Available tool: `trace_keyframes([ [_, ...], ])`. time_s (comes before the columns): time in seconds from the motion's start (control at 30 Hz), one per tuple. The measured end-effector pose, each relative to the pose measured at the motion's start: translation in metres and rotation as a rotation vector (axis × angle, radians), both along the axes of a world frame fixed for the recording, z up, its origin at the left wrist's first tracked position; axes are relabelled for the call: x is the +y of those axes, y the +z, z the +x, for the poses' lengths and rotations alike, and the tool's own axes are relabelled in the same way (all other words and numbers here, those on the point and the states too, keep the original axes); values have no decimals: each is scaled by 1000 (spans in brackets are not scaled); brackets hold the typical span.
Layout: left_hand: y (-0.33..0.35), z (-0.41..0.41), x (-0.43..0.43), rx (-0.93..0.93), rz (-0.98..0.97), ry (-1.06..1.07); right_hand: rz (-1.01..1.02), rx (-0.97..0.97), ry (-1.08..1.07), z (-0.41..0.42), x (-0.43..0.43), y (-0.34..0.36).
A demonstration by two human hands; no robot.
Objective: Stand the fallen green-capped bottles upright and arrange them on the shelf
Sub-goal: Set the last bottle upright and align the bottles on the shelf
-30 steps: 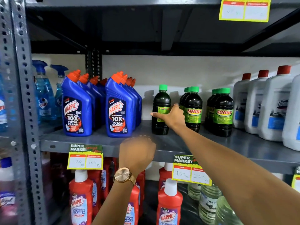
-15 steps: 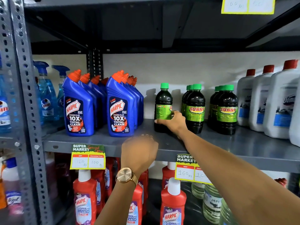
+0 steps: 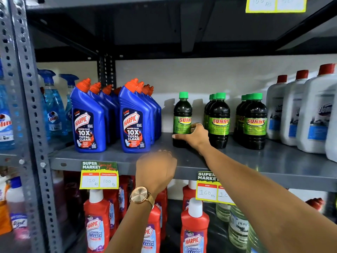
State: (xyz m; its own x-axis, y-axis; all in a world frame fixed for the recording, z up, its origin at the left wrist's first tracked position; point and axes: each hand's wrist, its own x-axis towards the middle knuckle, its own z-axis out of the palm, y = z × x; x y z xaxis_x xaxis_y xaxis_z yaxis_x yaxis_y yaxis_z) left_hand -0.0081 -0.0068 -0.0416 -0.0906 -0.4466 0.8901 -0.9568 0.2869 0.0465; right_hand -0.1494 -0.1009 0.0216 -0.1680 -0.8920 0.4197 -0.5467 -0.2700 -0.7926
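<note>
Dark green-capped Sunny bottles stand upright on the grey shelf [image 3: 113, 157]. A single bottle [image 3: 182, 114] stands left of two short rows, one row [image 3: 219, 117] in the middle and another [image 3: 255, 119] to its right. My right hand [image 3: 196, 136] wraps around the lower part of the single bottle, its label now facing me. My left hand [image 3: 156, 170], with a gold watch on the wrist, rests curled on the shelf's front edge and holds nothing.
Blue Harpic bottles [image 3: 135, 119] stand close on the left, white jugs with red caps [image 3: 315, 114] on the right. Blue spray bottles [image 3: 52, 108] sit beyond the upright post. Red Harpic bottles [image 3: 194, 229] fill the shelf below. Price tags [image 3: 99, 175] hang from the edge.
My right hand slid lower on the single bottle and turned it, so the Sunny label now faces front. The left hand stayed on the shelf edge.
</note>
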Motion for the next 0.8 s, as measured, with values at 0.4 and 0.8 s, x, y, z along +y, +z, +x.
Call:
trace_keyframes([
  [0.4,1,0,1,-7,16,18,-34,127,-33,1,5,2],
  [0.8,0,0,1,-7,1,13,-25,122,-106,5,5,2],
])
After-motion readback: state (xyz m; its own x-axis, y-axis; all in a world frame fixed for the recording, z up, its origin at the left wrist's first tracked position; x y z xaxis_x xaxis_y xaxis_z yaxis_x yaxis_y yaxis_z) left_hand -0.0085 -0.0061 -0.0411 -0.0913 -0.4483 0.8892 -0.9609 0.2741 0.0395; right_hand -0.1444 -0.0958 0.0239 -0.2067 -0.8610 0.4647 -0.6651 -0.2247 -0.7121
